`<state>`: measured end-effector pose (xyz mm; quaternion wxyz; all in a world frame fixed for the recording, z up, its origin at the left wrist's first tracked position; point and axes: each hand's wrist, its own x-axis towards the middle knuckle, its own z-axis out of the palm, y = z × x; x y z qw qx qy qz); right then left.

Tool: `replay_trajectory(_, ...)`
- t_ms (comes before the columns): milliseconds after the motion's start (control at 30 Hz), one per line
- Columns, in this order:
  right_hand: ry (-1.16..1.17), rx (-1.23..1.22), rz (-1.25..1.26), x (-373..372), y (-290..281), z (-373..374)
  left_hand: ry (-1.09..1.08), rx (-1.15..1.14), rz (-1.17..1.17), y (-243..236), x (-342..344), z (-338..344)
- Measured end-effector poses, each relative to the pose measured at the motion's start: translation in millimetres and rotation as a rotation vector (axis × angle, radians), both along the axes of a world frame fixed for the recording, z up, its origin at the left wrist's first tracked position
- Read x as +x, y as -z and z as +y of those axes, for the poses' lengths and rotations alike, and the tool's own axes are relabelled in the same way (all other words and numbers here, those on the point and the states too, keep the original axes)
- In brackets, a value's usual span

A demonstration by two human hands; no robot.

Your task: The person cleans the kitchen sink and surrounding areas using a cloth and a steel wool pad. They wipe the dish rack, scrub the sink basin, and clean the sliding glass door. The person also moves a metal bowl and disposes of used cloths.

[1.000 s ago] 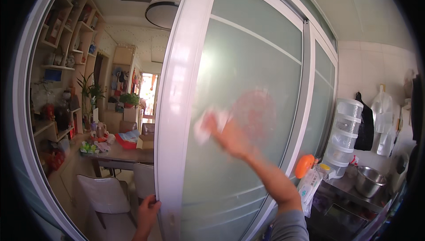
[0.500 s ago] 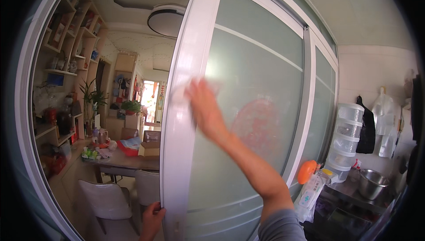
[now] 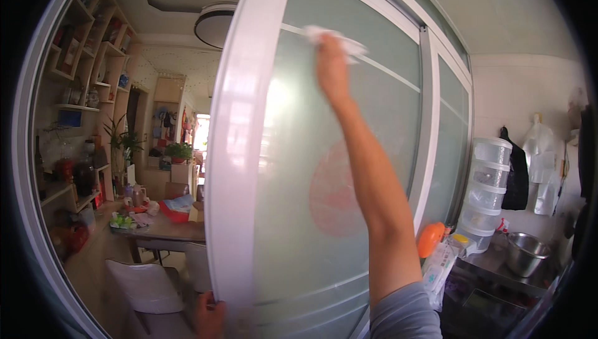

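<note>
A white-framed sliding door (image 3: 299,202) with frosted glass stands in front of me, a faint red round decal (image 3: 336,189) on its pane. My right hand (image 3: 332,68), arm stretched up, presses a white wipe (image 3: 349,45) against the upper glass near the pale stripe. The hand is slightly blurred, and its fingers are partly hidden behind its back. Low down, my left hand (image 3: 210,315) grips the left edge of the door's white frame, fingers curled round it.
Through the opening on the left are a dining table (image 3: 168,232), a chair (image 3: 146,286) and wall shelves (image 3: 93,46). To the right stand stacked clear drawers (image 3: 489,180), a steel bowl (image 3: 526,254) on a dark counter, an orange object (image 3: 430,239) and a white plastic pack (image 3: 439,267).
My right hand has moved up and to the right with the wipe, from the door's left frame to the upper glass. My left hand still holds the door's edge.
</note>
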<state>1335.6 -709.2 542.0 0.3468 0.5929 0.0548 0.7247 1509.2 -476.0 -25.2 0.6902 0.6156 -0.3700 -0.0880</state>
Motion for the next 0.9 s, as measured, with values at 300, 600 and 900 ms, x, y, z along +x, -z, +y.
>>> replay_trajectory(300,0.033,0.24,0.065,-45,-2,14,0.056,-0.095,-0.028,1,-1,3)
replay_trajectory(600,0.023,-0.014,0.168,-88,36,-43,0.049,0.138,0.013,-29,-5,32)
replay_trajectory(900,-0.064,0.292,-0.033,-146,178,-85,0.004,0.148,-0.079,15,25,11)
